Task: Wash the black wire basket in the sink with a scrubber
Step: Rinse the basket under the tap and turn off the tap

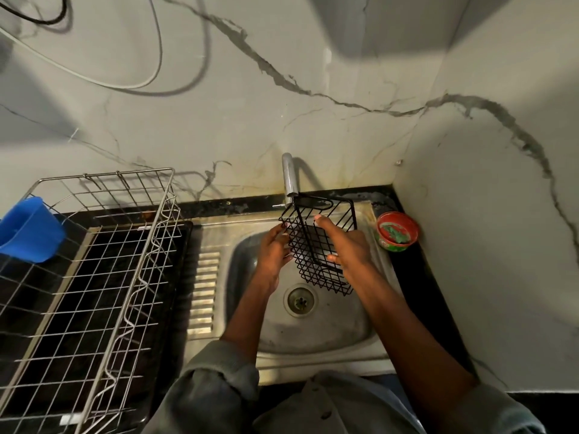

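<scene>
Head view: both hands hold the basket (316, 245) tilted under the tap (289, 180), over the sink (329, 333).

The right hand (351, 249) grips the basket's near side, thumb and fingers hooked round the wires; the left hand (272, 252) pinches the far edge with curled fingertips, so the basket hangs between them, touching neither the sink floor nor the drain (300, 300) below. Held this way, its upper corner sits just beneath the spout, probably to let water run through the mesh (no stream can be made out). No scrubber is in either hand; a red tub (397, 231) just beyond the right hand, on the worktop, may hold it. A rack (103, 261) stands well off past the left hand, likely for drying.
</scene>
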A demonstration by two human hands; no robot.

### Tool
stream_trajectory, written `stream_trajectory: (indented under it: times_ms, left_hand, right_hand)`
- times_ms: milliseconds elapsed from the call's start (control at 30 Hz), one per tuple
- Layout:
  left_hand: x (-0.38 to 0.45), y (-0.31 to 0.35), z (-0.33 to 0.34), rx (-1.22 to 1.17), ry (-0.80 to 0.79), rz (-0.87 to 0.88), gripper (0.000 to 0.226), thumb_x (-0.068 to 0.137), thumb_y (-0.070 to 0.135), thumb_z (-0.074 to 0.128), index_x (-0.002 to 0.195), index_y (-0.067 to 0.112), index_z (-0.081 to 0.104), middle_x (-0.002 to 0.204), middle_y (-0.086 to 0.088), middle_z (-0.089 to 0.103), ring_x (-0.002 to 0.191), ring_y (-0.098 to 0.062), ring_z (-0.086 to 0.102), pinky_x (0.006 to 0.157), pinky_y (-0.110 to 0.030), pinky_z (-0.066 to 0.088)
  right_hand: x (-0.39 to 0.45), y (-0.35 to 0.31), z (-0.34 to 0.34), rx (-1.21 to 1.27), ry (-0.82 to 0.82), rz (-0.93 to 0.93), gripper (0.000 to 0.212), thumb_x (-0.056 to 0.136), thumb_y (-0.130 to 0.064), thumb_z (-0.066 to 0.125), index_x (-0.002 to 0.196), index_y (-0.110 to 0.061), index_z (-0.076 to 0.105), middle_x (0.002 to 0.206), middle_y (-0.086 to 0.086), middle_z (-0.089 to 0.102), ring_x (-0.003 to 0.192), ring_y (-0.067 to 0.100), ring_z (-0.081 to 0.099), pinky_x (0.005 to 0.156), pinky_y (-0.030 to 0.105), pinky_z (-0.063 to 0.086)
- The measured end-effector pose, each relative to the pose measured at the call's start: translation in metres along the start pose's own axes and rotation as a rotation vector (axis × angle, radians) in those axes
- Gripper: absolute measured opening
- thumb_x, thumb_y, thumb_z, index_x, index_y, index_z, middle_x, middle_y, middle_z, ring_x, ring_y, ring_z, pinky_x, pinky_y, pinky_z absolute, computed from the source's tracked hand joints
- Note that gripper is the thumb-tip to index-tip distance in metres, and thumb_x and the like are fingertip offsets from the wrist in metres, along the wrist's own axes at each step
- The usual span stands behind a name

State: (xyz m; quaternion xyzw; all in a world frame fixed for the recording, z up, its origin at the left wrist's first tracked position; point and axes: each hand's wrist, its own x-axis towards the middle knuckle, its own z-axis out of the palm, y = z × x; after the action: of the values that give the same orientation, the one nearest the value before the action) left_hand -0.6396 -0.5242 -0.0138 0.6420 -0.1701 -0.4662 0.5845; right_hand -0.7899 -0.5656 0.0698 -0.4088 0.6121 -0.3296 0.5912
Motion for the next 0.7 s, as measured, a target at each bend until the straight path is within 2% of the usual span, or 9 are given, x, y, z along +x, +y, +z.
stream_trajectory:
  times_ms: [100,167,267,400,533,633,700]
  left_hand:
    - [-0.006,0.002,0.001,-0.013,-0.018,0.015,0.033,0.110,0.021,0.049,0.136,0.035,0.060,0.121,0.000,0.070,0.113,-0.026,0.064,0.100,-0.042,0.054]
    - [-0.009,0.006,0.005,-0.018,-0.046,0.016,0.033,0.110,0.019,0.049,0.136,0.035,0.060,0.119,0.001,0.068,0.115,-0.025,0.063,0.096,-0.038,0.055]
    - [-0.013,0.014,0.010,-0.024,-0.105,0.014,0.035,0.109,0.017,0.049,0.136,0.035,0.061,0.131,-0.003,0.068,0.121,-0.024,0.065,0.089,-0.033,0.055]
    - [-0.009,0.018,0.015,-0.017,-0.128,0.003,0.036,0.107,0.014,0.051,0.140,0.025,0.060,0.125,-0.006,0.074,0.118,-0.025,0.069,0.099,-0.040,0.056]
    - [-0.005,0.023,0.018,-0.021,-0.105,-0.020,0.034,0.106,0.013,0.052,0.137,0.023,0.062,0.121,-0.004,0.075,0.117,-0.026,0.069,0.104,-0.045,0.055]
    - [-0.004,0.025,0.016,0.000,-0.081,-0.036,0.032,0.107,0.015,0.050,0.134,0.020,0.065,0.121,-0.003,0.075,0.117,-0.026,0.068,0.106,-0.048,0.053]
    - [-0.004,0.023,0.013,0.007,-0.069,-0.041,0.033,0.106,0.012,0.049,0.133,0.017,0.066,0.119,-0.005,0.077,0.116,-0.028,0.069,0.107,-0.050,0.054]
  right_hand:
    - [-0.001,0.004,0.002,0.060,0.045,-0.002,0.041,0.074,-0.056,0.084,0.070,-0.026,0.056,0.076,-0.013,0.059,0.074,0.007,0.057,0.085,0.048,0.061]
    - [-0.001,0.006,0.003,0.121,0.045,0.029,0.037,0.078,-0.051,0.083,0.072,-0.026,0.057,0.079,-0.011,0.061,0.075,0.006,0.057,0.086,0.046,0.060]
    - [-0.002,0.008,0.004,0.205,0.028,0.084,0.032,0.076,-0.047,0.085,0.079,-0.026,0.061,0.090,-0.006,0.070,0.081,0.009,0.064,0.083,0.040,0.059]
    - [-0.001,0.007,0.007,0.262,-0.002,0.122,0.031,0.076,-0.043,0.086,0.086,-0.020,0.067,0.087,-0.002,0.074,0.084,0.014,0.070,0.079,0.037,0.057]
    - [0.002,0.008,0.008,0.255,-0.061,0.143,0.053,0.070,-0.049,0.088,0.110,-0.017,0.072,0.101,0.002,0.077,0.098,0.020,0.072,0.074,0.035,0.056]
    - [0.001,0.008,0.011,0.245,-0.093,0.137,0.048,0.077,-0.046,0.085,0.111,-0.016,0.071,0.102,0.003,0.076,0.098,0.019,0.070,0.083,0.038,0.057]
    - [-0.002,0.012,0.016,0.221,-0.117,0.126,0.047,0.078,-0.050,0.083,0.111,-0.018,0.072,0.103,0.001,0.076,0.098,0.016,0.069,0.081,0.037,0.056]
